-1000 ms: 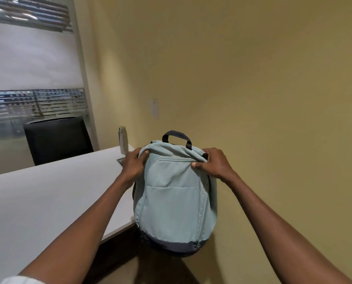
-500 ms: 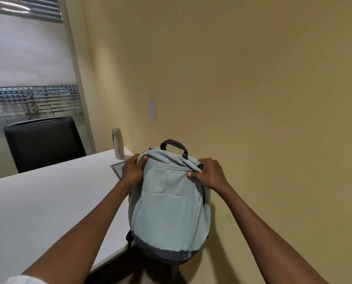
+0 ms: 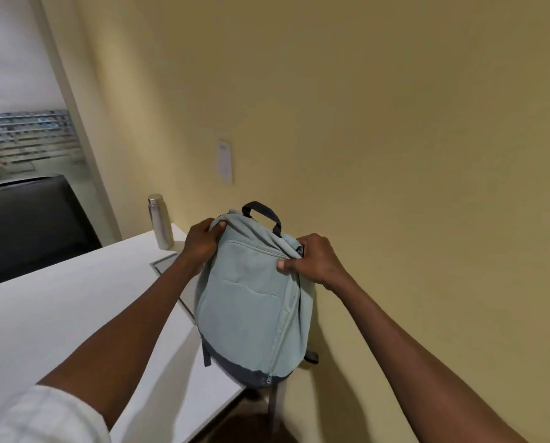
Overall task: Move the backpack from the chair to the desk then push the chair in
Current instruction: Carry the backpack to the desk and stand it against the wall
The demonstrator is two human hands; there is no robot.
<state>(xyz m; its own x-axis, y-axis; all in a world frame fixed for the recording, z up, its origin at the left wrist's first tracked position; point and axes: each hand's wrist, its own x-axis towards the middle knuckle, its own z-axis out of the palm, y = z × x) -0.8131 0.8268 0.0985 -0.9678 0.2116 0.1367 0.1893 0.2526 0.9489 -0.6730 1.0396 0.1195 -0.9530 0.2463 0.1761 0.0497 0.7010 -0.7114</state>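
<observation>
A pale blue-green backpack (image 3: pixel 251 302) with a dark base and a black top handle hangs upright over the right end of the white desk (image 3: pixel 59 314). Its base is at the desk's near corner; I cannot tell whether it rests on the top. My left hand (image 3: pixel 201 244) grips the bag's upper left corner. My right hand (image 3: pixel 315 262) pinches the fabric at its upper right corner. The chair the bag came from is out of sight.
A steel bottle (image 3: pixel 160 226) stands at the desk's far right corner by the yellow wall (image 3: pixel 395 155). A flat grey-framed panel (image 3: pixel 171 276) lies on the desk behind the bag. A black chair (image 3: pixel 27 228) stands across the desk, before a window.
Both hands have carried the backpack up and leftward, from beside the desk's edge to over its right corner. The view has tilted so more of the desk end and bottle show.
</observation>
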